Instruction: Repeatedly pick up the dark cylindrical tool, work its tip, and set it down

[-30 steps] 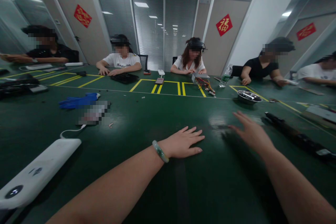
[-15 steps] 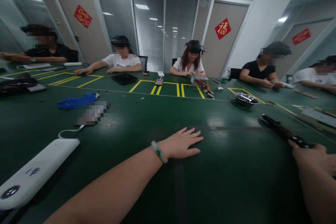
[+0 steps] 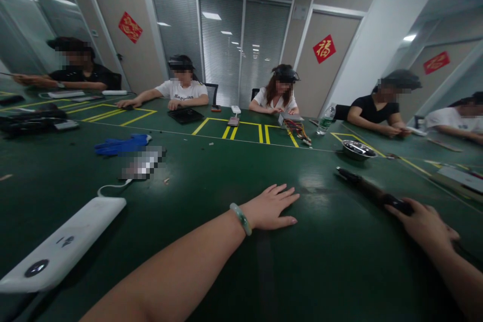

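My left hand (image 3: 273, 207) lies palm down on the green table, fingers spread, holding nothing; a green-and-white bangle (image 3: 240, 219) circles its wrist. To the right, my right hand (image 3: 428, 224) is wrapped around the near end of a long dark rod-shaped tool (image 3: 372, 191). The tool has a black tip, a brownish middle and a black handle, and points left and away from me. Its exact kind I cannot make out. Beyond the tool's tip stands a shiny metal bowl (image 3: 358, 150).
A white power bank (image 3: 71, 241) is cabled to a phone (image 3: 145, 163) at left, beside a blue glove (image 3: 123, 144). Across the green table (image 3: 226, 176) several people sit near a black tray (image 3: 185, 115), a metal box with coloured wires (image 3: 296, 125) and a water bottle (image 3: 326, 119).
My right hand has brought the dark tool leftward, closer to my left hand. My left hand stays flat on the table; the whole view has shifted slightly.
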### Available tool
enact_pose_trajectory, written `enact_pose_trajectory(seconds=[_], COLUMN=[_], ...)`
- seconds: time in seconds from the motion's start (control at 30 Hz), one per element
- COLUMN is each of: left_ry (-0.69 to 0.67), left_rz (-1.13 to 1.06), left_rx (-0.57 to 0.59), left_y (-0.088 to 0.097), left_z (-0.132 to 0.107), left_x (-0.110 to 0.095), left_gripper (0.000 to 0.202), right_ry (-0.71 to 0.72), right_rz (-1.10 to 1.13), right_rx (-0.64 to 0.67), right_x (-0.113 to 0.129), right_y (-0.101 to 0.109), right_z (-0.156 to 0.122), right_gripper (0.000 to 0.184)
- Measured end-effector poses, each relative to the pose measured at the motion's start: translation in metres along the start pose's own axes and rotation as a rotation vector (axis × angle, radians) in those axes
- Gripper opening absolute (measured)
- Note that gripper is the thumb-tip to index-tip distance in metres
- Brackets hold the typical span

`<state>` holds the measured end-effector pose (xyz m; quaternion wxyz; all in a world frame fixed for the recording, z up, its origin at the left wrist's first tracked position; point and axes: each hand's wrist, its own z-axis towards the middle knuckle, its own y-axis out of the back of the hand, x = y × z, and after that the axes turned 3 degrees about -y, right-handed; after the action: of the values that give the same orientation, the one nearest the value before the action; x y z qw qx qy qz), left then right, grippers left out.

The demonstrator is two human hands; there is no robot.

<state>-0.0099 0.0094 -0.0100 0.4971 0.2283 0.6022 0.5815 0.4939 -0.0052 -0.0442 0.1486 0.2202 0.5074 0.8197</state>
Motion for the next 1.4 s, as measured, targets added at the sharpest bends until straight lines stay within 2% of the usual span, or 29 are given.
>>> enact_pose_trajectory(seconds=[0.1, 0.3, 0.37, 0.43, 0.53, 0.63, 0.73, 0.83, 0.93, 1.03, 1.13, 1.23, 1.3, 1.4], left_ry=[-0.018, 0.021, 0.082, 0.153, 0.225, 0.223, 0.225, 0.243, 0.262, 0.292, 0.341, 0.372, 0.39, 0.41], left_rz=[0.063, 0.215, 0.247, 0.276, 0.302, 0.301, 0.279, 0.246, 0.24, 0.241, 0.22, 0.21, 0.223, 0.217], left_rx=[-0.058, -0.264, -0.308, -0.323, -0.312, -0.296, -0.291, -0.279, -0.254, -0.198, -0.073, 0.045, 0.076, 0.076], left_y=[0.004, 0.012, 0.011, 0.009, 0.005, 0.004, 0.005, 0.007, 0.012, 0.023, 0.041, 0.059, 0.065, 0.063], left_z=[0.003, 0.002, 0.001, 0.0, -0.001, -0.002, -0.002, -0.001, 0.0, -0.003, -0.011, -0.022, -0.026, -0.024], left_x=[-0.006, -0.017, -0.014, -0.008, 0.002, 0.007, 0.008, 0.005, 0.001, -0.001, 0.001, 0.003, 0.002, -0.002], left_gripper=[0.07, 0.062, 0.061, 0.063, 0.07, 0.063, 0.054, 0.048, 0.044, 0.042, 0.038, 0.035, 0.035, 0.031], right_ry=[0.171, 0.583, 0.682, 0.762, 0.782, 0.64, 0.518, 0.527, 0.552, 0.515, 0.52, 0.615, 0.673, 0.717], right_rz=[0.099, 0.279, 0.318, 0.332, 0.283, 0.138, 0.025, 0.011, 0.014, 0.085, 0.232, 0.327, 0.341, 0.362], right_rx=[0.174, 0.263, 0.304, 0.323, 0.236, 0.149, 0.318, 0.506, 0.507, 0.458, 0.458, 0.423, 0.358, 0.175], right_x=[0.067, 0.236, 0.275, 0.297, 0.294, 0.259, 0.218, 0.198, 0.198, 0.205, 0.214, 0.223, 0.228, 0.23], right_y=[0.001, -0.001, 0.001, 0.006, 0.019, 0.034, 0.048, 0.054, 0.054, 0.049, 0.044, 0.043, 0.045, 0.052], right_z=[-0.025, -0.101, -0.122, -0.136, -0.141, -0.133, -0.122, -0.114, -0.108, -0.102, -0.101, -0.109, -0.116, -0.123], right_gripper=[0.059, 0.042, 0.039, 0.044, 0.059, 0.067, 0.05, 0.026, 0.012, 0.016, 0.019, 0.019, 0.019, 0.021])
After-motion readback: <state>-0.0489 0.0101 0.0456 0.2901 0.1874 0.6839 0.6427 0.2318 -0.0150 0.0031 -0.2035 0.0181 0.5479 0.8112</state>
